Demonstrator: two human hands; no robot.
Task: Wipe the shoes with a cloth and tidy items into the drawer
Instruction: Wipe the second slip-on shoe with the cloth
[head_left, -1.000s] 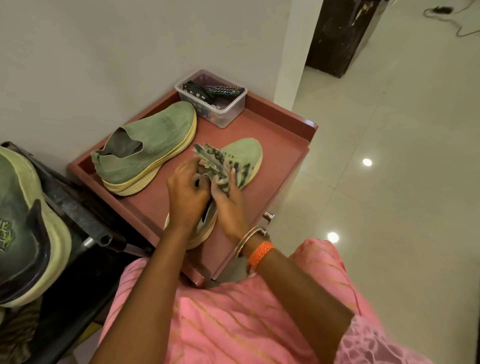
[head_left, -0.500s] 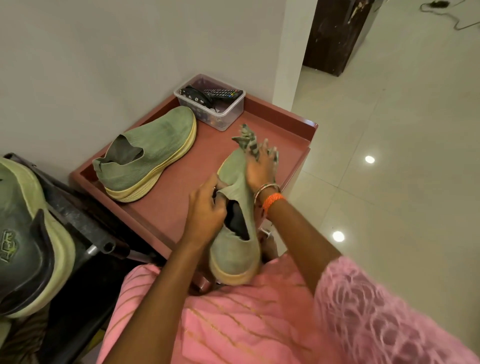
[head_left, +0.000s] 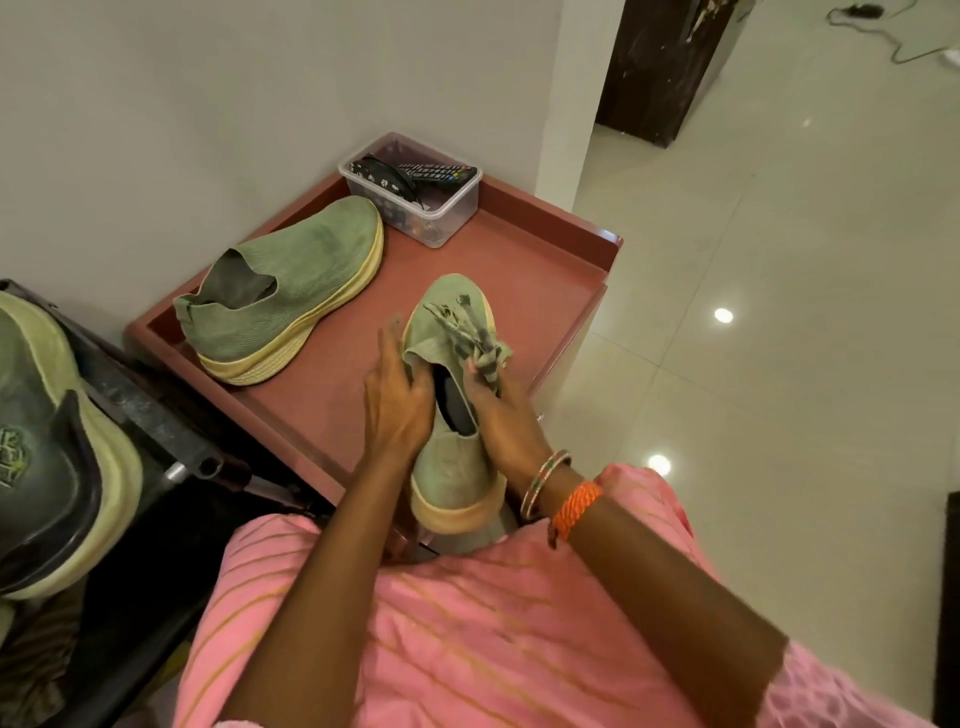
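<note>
Left hand (head_left: 397, 400) gripping shoe (head_left: 451, 410) at its collar, right hand (head_left: 501, 415) pinching cloth (head_left: 470, 338) against the upper, above cabinet top (head_left: 519, 260) beside second shoe (head_left: 291, 286).

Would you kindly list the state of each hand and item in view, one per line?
Held shoe: upright in both hands, heel toward the person.
Left hand: grips the held shoe's left side.
Right hand: holds the cloth on the shoe.
Cloth: crumpled against the upper.
Second shoe: resting on the cabinet top.
Clear box: open, remotes inside.
</note>
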